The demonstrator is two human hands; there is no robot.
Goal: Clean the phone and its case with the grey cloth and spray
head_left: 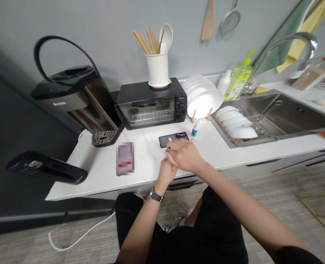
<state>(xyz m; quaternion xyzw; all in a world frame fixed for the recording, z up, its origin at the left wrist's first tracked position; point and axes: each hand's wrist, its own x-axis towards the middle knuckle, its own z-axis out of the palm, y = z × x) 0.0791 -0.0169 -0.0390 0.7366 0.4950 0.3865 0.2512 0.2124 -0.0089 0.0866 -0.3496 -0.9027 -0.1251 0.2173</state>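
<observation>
Both of my hands meet above the front part of the white counter. My right hand has its fingers bent together over the fingers of my left hand. The left fingers are mostly hidden, and anything between the hands is too small or covered to make out. Just behind them lies a dark phone, camera side up, its near right part covered by my right hand. A small white bottle with a blue label stands upright beyond my right hand.
A blurred-out pinkish item lies left. Behind stand a drink dispenser, a toaster oven bearing a utensil holder, and racked plates. A black canister-like object is far left. The sink is right.
</observation>
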